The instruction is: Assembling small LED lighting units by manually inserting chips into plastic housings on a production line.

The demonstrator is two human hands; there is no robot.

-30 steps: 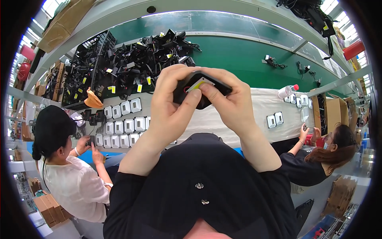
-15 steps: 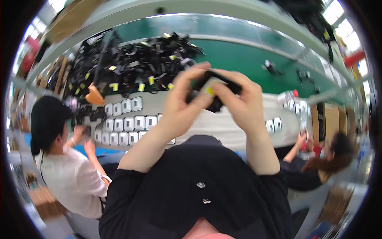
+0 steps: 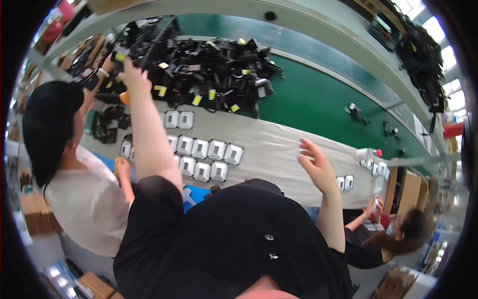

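Note:
My left arm stretches to the upper left, over the near edge of the dark pile. At the fingertips of my left hand [image 3: 134, 78] is a small black device with a yellow label [image 3: 120, 56], seemingly held in a pinch. Its kind is too small to make out. My right hand [image 3: 316, 167] hovers over the right part of the pale table cover, fingers apart and nothing in them. Below my left forearm stand rows of small white square units with grey centres [image 3: 200, 148].
A heap of black cabled devices [image 3: 209, 74] with yellow labels covers the green surface [image 3: 303, 94] beyond the pale table cover [image 3: 279, 144]. Co-workers sit on both sides; the left one's hand [image 3: 108, 65] is close to mine. A grey shelf beam [image 3: 239, 12] crosses above.
My hands have parted. The left one has swung to the upper left with the black device; the right one has let go and dropped lower. The left co-worker now reaches toward the heap.

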